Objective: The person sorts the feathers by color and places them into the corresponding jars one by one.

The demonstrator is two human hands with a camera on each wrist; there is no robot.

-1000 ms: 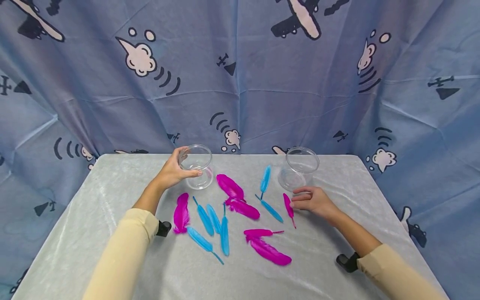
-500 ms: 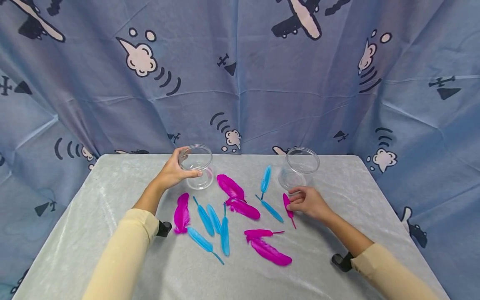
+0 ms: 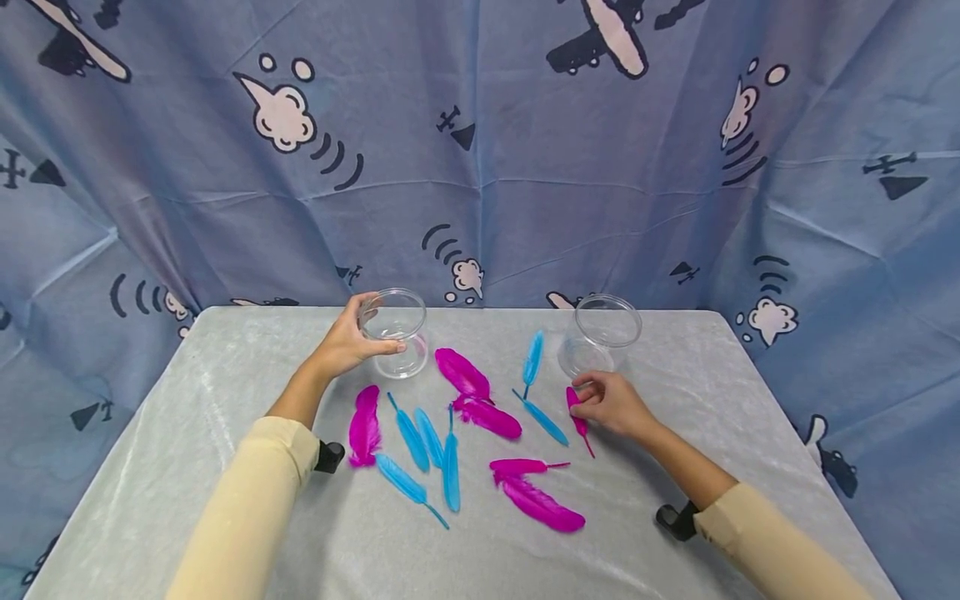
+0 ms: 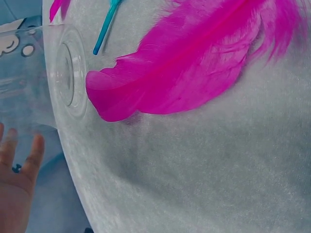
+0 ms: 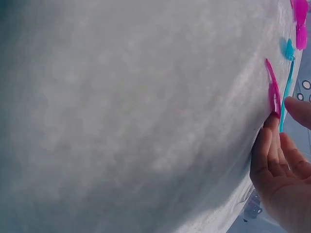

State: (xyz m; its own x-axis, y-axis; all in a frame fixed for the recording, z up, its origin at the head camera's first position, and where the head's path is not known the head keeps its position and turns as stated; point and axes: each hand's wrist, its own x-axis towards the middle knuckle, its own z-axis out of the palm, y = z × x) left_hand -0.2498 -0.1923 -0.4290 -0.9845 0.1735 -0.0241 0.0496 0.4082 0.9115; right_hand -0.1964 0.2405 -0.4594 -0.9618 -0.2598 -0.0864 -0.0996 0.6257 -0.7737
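Observation:
My left hand [image 3: 347, 342] grips a clear plastic cup [image 3: 405, 360] at the back left, thumb across its front and fingers round the far side. In the left wrist view, the cup's base [image 4: 70, 73] stands beside a large pink feather [image 4: 180, 73]. My right hand [image 3: 613, 405] reaches over a small pink feather [image 3: 580, 425], which lies on the table with its quill toward me. Fingertips [image 5: 273, 121] touch this feather in the right wrist view, while the thumb [image 5: 299, 110] stays apart from them.
A second clear cup [image 3: 600, 333] stands behind my right hand. Several blue feathers [image 3: 405, 477] and pink feathers [image 3: 540, 504] lie scattered over the middle of the grey cloth-covered table [image 3: 645, 533]. A blue patterned curtain [image 3: 525, 208] hangs beyond the table's far edge.
My right hand has moved a little left, from the small pink feather's right side to over it, and its fingers have drawn closer together. The left hand and cup have stayed in place.

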